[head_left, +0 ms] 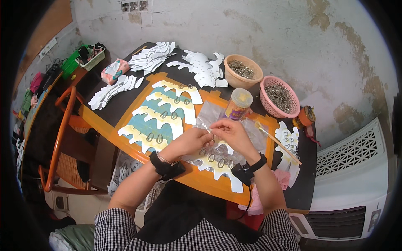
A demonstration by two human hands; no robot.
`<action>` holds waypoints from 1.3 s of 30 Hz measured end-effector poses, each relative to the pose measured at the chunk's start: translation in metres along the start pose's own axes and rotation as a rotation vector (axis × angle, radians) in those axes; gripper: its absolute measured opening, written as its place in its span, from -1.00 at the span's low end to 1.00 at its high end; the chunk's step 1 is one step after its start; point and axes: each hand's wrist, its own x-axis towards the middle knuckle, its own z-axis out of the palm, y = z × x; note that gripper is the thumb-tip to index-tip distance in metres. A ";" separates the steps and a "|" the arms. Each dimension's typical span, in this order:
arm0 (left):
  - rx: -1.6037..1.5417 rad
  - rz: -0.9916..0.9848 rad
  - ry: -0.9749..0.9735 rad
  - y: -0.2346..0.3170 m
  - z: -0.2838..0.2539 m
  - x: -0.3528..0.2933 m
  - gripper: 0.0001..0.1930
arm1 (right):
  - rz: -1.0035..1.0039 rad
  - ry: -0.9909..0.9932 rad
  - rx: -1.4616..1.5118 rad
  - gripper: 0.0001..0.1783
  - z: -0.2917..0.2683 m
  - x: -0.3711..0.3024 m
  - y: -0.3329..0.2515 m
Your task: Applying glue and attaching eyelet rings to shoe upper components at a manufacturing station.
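My left hand (pixel 193 141) and my right hand (pixel 231 133) meet over the table, fingers pinched together. What they hold is small and mostly hidden; a shiny bit shows at the fingertips. Below them lies a white scalloped cut-out (pixel 221 166) with yellowish glue smeared on it and several oval metal rings along it. Another glued white piece (pixel 228 147) is partly covered by my right hand. To the left, several similar cut-outs (pixel 157 118) lie in a row on a blue-green sheet (pixel 140 124), each bearing a pair of metal rings.
A peach bowl (pixel 238 79) and a pink basket (pixel 268 106) hold metal pieces. A clear jar (pixel 241 100), a brush (pixel 278 142) and a tape roll (pixel 307 116) stand or lie rightward. White cut-out stacks (pixel 153 56) and a tissue pack (pixel 115 71) sit at the back left.
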 end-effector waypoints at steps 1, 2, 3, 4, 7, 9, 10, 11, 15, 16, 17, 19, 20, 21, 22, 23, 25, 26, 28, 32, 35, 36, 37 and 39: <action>-0.001 -0.002 -0.002 0.001 -0.001 0.001 -0.65 | 0.095 -0.091 0.006 -0.87 -0.002 0.001 -0.004; 0.063 -0.014 -0.013 0.002 -0.001 0.002 -0.65 | 0.190 -0.183 0.013 -0.88 -0.003 0.003 -0.006; 0.128 -0.024 -0.024 0.003 -0.001 0.001 -0.65 | 0.192 -0.184 0.014 -0.88 -0.005 0.005 -0.008; 0.128 -0.026 -0.025 0.004 -0.001 0.000 -0.65 | 0.238 -0.216 0.017 -0.89 -0.006 0.006 -0.009; 0.056 -0.052 0.021 -0.002 0.003 -0.003 -0.66 | 0.269 -0.189 -0.011 -0.89 -0.008 0.009 -0.001; -0.003 0.064 0.120 -0.013 0.001 -0.004 -0.69 | 0.255 -0.132 -0.040 -0.87 -0.008 0.010 0.011; -0.004 0.059 0.116 -0.012 0.000 -0.007 -0.69 | 0.185 -0.073 -0.173 -0.86 -0.008 0.012 0.017; 0.088 0.040 0.140 -0.010 -0.002 -0.011 -0.71 | 0.116 -0.014 -0.305 -0.85 -0.008 0.012 0.022; 0.301 0.108 0.228 -0.016 0.004 -0.014 -0.73 | 0.063 0.031 -0.413 -0.82 0.000 0.016 0.020; 0.299 0.104 0.224 -0.017 0.005 -0.013 -0.73 | 0.087 0.026 -0.425 -0.81 0.001 0.016 0.019; 0.359 0.109 0.232 -0.016 0.005 -0.013 -0.73 | 0.111 0.022 -0.437 -0.80 0.002 0.016 0.019; 0.424 0.116 0.243 -0.014 0.006 -0.013 -0.74 | 0.082 0.034 -0.466 -0.80 0.004 0.015 0.022; 0.439 0.146 0.255 -0.015 0.007 -0.012 -0.74 | 0.053 0.045 -0.496 -0.81 0.004 0.014 0.023; 0.450 0.174 0.266 -0.017 0.008 -0.011 -0.74 | 0.057 0.046 -0.496 -0.81 0.004 0.013 0.024; 0.449 0.174 0.263 -0.016 0.008 -0.011 -0.74 | 0.052 0.048 -0.509 -0.81 0.004 0.013 0.024; 0.473 0.151 0.248 -0.014 0.007 -0.011 -0.73 | 0.046 0.051 -0.522 -0.82 0.004 0.013 0.025; 0.497 0.128 0.233 -0.013 0.006 -0.010 -0.72 | 0.040 0.055 -0.542 -0.83 0.005 0.013 0.024; 0.511 0.121 0.229 -0.013 0.006 -0.010 -0.72 | 0.032 0.059 -0.560 -0.84 0.006 0.013 0.023; 0.525 0.115 0.223 -0.014 0.007 -0.010 -0.71 | 0.018 0.066 -0.569 -0.84 0.007 0.012 0.027; 0.591 0.164 0.275 -0.012 0.012 -0.010 -0.72 | -0.027 0.078 -0.618 -0.85 0.008 0.011 0.031; 0.625 0.193 0.268 -0.013 0.013 -0.008 -0.71 | -0.046 0.079 -0.624 -0.85 0.007 0.011 0.034; 0.650 0.211 0.261 -0.013 0.014 -0.006 -0.70 | -0.046 0.081 -0.624 -0.85 0.007 0.011 0.035; 0.651 0.212 0.260 -0.012 0.014 -0.006 -0.70 | -0.053 0.082 -0.616 -0.85 0.007 0.011 0.036; 0.690 0.208 0.263 -0.009 0.015 -0.006 -0.69 | -0.059 0.084 -0.608 -0.85 0.007 0.011 0.035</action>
